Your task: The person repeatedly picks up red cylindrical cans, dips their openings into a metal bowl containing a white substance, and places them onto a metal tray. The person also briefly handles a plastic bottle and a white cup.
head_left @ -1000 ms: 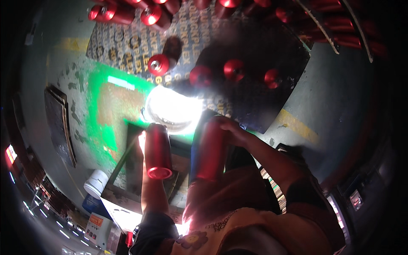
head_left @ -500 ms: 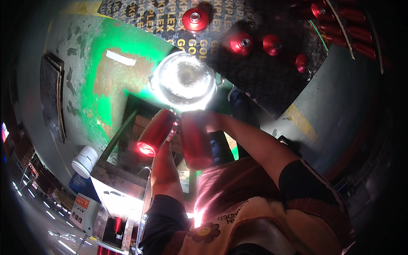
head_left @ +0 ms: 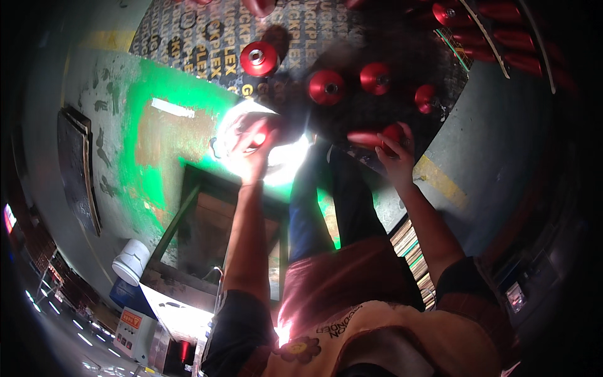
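My left hand (head_left: 253,154) is over the brightly lit round metal basin (head_left: 292,160), its fingers closed around a red metal bottle (head_left: 260,137). Glare washes out most of that bottle. Off to the right, my right hand (head_left: 400,154) grips another red metal bottle (head_left: 363,138) above the near edge of the dark printed board (head_left: 377,116). This bottle is tilted and slightly blurred, and my fingers cover part of it. Several red bottles stand on the board with their necks up, among them one at the left (head_left: 258,58) and one nearer the middle (head_left: 326,87).
More red bottles (head_left: 515,38) lie in a rack at the far right. Below the basin is a dark-framed open stand (head_left: 188,207). A white bucket (head_left: 130,261) and a grey control box (head_left: 134,333) are at the lower left. Dark panels (head_left: 78,169) lean at the left.
My hands have moved apart from in front of the basin. The left went forward over it with its bottle; the right swung right to the board with the other. The view has shifted slightly.
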Demonstrator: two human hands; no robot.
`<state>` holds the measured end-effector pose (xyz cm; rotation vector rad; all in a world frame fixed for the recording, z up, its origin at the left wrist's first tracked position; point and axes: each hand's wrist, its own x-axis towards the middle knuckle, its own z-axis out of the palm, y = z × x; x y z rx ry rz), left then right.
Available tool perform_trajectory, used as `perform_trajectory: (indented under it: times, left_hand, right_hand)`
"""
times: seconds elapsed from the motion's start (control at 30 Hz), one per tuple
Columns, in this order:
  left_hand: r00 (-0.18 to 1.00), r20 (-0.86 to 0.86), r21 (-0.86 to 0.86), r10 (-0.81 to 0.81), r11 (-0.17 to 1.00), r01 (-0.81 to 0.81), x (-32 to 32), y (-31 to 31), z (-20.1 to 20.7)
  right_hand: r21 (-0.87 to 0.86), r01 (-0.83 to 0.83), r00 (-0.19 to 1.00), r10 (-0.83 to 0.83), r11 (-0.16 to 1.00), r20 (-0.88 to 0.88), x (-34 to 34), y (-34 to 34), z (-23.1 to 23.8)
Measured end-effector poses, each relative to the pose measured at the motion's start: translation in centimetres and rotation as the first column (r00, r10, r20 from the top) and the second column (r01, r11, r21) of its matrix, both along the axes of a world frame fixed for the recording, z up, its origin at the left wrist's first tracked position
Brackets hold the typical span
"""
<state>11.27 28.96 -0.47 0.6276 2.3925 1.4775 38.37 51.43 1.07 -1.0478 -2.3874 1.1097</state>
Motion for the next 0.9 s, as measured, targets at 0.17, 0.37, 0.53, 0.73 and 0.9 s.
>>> perform_trajectory:
  times: [0.17, 0.37, 0.53, 0.73, 0.9]
  left_hand:
    - [0.992, -0.129, 0.061, -0.014, 0.998, 0.022, 0.5, 7.4, -3.1]
    - [0.914, -0.318, -0.227, -0.252, 0.956, 0.184, 1.7, 6.7, -1.1]
    - [0.925, -0.359, -0.136, -0.125, 0.987, 0.081, -6.5, 10.4, 3.1]
    - [0.86, -0.42, -0.443, -0.29, 0.893, 0.085, -20.1, 22.3, -3.0]
    - [0.864, -0.479, -0.337, -0.156, 0.941, -0.017, -23.0, 25.2, -6.0]
  right_hand:
    - [0.246, -0.02, 0.996, -0.002, 0.969, 0.092, 1.5, 1.5, -3.3]
    - [0.257, -0.11, 0.988, 0.079, 0.96, 0.13, 3.1, 2.1, -0.4]
    - [0.182, 0.21, 0.977, -0.215, 0.96, 0.005, 0.4, 14.8, 2.7]
    - [0.535, 0.113, 0.986, -0.162, 0.837, 0.044, -9.9, 34.3, -3.6]
    - [0.5, 0.145, 0.987, -0.158, 0.854, -0.017, -14.0, 38.2, -7.9]
